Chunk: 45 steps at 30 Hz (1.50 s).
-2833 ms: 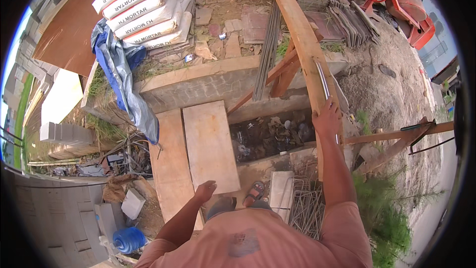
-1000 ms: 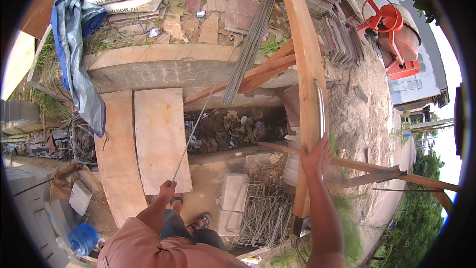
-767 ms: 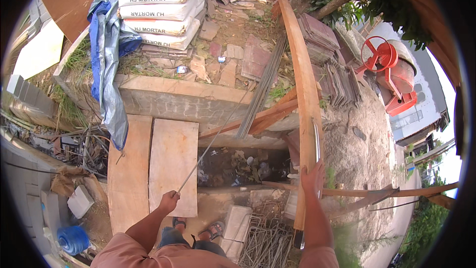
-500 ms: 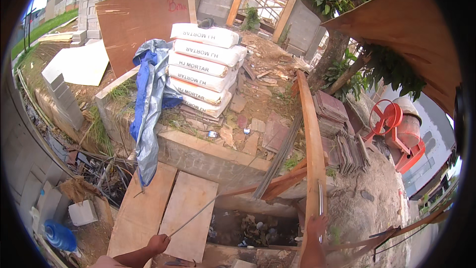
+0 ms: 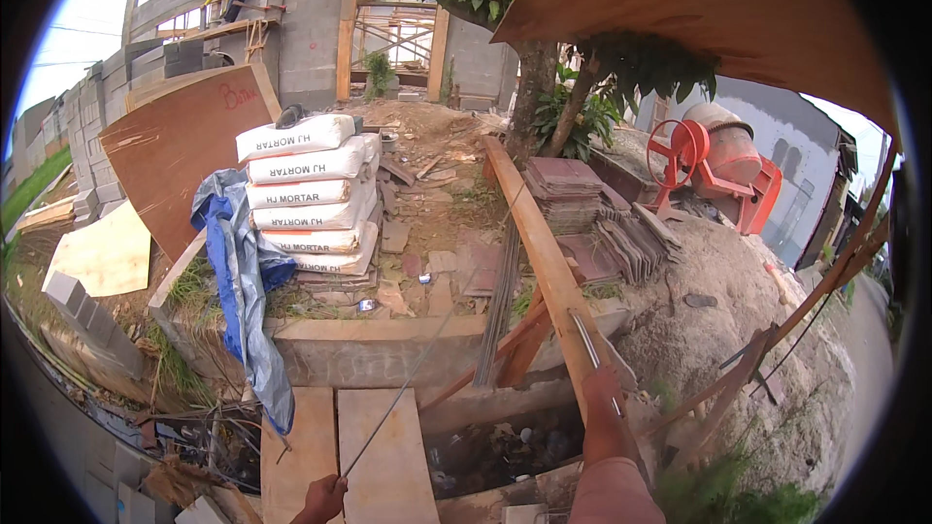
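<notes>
My left hand [image 5: 325, 498] is closed around the lower end of a thin metal rod [image 5: 396, 398]. The rod slants up and away to the right, over two pale wooden boards [image 5: 381, 437]. On the right, a long wooden beam [image 5: 544, 252] runs away from me, and a shiny metal bar [image 5: 585, 338] lies along its near part. My right hand [image 5: 602, 390] grips this bar over the beam, with bar showing on both sides of the hand. The fingers' undersides are hidden.
Beneath the beam runs a ditch [image 5: 500, 451] with debris. Beyond a low concrete wall [image 5: 388, 354] stand stacked white sacks [image 5: 301, 194] beside a blue-silver tarp [image 5: 254, 301]. A sand heap [image 5: 728, 359] and red concrete mixer [image 5: 723, 160] are at right. A person [image 5: 230, 0] bends over far left.
My view has swung up and to the right, bringing the far person into sight. My right arm reaches farther forward along the beam. Both hands keep their holds.
</notes>
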Available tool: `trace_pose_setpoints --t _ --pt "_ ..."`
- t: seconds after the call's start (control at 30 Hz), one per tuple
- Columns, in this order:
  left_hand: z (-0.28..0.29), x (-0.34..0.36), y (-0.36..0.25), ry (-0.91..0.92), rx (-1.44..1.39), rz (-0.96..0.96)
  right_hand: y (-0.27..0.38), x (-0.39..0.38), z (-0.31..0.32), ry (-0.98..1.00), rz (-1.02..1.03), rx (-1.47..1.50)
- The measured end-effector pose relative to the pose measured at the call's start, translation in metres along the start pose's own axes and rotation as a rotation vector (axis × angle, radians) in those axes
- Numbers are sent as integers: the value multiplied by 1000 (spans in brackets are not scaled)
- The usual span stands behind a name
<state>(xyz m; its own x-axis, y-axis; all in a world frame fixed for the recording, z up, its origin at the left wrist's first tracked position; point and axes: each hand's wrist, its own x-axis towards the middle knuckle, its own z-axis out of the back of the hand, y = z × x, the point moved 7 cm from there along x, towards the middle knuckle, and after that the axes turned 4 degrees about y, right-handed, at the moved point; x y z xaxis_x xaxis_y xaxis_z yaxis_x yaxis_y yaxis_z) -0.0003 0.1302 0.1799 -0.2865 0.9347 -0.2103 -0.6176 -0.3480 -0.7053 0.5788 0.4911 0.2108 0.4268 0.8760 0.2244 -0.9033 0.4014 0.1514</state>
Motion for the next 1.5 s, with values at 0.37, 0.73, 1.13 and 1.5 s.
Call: trace_pose_setpoints --t 0.37,0.73,1.13,1.5 --pt "-35 81 -55 211 1 -76 -32 -185 35 262 27 858" --pt "-234 57 -315 943 -1070 278 -144 -502 -16 531 -307 538" --pt "-432 -143 -389 1388 -770 110 -322 -692 5 481 -856 385" --pt "-475 -195 -323 1270 -596 42 -491 -774 27 575 -942 299"
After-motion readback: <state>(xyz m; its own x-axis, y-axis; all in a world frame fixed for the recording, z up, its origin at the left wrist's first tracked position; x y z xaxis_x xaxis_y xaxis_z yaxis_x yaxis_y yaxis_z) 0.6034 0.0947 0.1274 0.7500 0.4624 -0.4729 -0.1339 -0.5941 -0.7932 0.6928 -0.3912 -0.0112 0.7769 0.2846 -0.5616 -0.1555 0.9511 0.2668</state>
